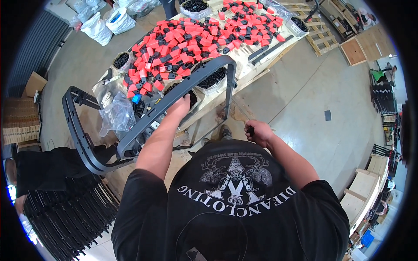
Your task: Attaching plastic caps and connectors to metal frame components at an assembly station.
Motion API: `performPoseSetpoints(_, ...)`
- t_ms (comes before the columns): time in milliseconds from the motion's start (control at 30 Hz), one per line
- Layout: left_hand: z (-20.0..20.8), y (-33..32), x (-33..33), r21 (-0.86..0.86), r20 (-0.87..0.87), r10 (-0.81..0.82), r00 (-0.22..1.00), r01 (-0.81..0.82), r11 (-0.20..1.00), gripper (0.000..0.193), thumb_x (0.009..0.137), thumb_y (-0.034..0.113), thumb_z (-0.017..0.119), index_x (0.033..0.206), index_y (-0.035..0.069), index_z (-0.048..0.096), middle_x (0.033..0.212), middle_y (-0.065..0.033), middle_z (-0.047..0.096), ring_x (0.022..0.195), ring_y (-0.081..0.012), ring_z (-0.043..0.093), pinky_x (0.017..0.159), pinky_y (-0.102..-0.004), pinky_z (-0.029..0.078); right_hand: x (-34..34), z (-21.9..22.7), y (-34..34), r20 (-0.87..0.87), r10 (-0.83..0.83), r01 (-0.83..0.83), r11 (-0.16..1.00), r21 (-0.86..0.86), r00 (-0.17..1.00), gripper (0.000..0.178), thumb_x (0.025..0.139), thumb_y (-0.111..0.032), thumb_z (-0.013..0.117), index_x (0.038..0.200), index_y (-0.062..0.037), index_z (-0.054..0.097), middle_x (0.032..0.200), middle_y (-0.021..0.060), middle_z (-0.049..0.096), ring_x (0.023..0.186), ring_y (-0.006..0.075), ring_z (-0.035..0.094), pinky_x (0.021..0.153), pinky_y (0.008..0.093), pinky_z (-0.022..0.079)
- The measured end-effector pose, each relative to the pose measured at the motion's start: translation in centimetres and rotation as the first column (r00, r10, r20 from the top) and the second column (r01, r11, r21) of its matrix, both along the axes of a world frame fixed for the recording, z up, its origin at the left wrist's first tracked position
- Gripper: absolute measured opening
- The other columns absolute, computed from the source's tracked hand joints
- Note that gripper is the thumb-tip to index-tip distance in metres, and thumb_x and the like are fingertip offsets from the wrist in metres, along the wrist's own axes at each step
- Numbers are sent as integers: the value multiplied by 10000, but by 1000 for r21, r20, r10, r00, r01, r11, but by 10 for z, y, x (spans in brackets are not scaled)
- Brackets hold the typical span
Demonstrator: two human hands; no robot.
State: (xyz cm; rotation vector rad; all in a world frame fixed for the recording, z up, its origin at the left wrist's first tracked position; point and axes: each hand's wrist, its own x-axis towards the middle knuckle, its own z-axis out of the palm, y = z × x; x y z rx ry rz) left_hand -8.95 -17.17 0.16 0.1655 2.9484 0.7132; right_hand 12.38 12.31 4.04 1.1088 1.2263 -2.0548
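Note:
A dark grey metal tube frame [174, 93] stands tilted in front of me, between my body and the table, with its long rail crossing the view. My left hand [180, 106] reaches beneath that rail, at a tub of small black parts [193, 99] on the table's near edge. The rail and the tub hide most of its fingers, so I cannot see what they hold. Out to the right, my right hand [260, 132] is closed in a fist. A small black part [250, 130] pokes out of it, its kind too small to tell.
Red-and-black plastic pieces [183, 41] are heaped on the table [282, 51]. Around them stand a bigger tub of black parts [212, 77] and a clear plastic bag [117, 114]. Another person's dark sleeve [102, 153] is at the left, above stacked black frames [65, 213].

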Motion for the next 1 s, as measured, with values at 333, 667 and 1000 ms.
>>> performPoseSetpoints(333,118,69,91,437,-55,-507,860,477,763,234,883,193,683,1024,12,728,971,-223,701,921,-397,674,837,-452,535,-69,17,-39,-294,53,-162,917,-363,954,425,1045,-460,430,1037,-78,616,898,45,599,788,190,563,714,349,447)
performPoseSetpoints(667,131,42,94,433,12,-557,830,498,751,235,900,149,703,1089,12,732,914,-198,700,854,-339,690,784,-385,539,-76,18,-58,-276,72,-191,881,-433,958,418,1057,-437,424,1058,-67,620,877,47,606,739,182,550,671,339,435)
performPoseSetpoints(1000,84,7,60,355,197,-110,974,34,934,298,922,232,687,1116,9,722,957,-167,742,875,-285,719,802,-367,553,-37,2,-25,-259,88,-180,917,-356,962,114,985,-108,555,1038,-11,583,906,92,595,724,184,550,613,322,443)
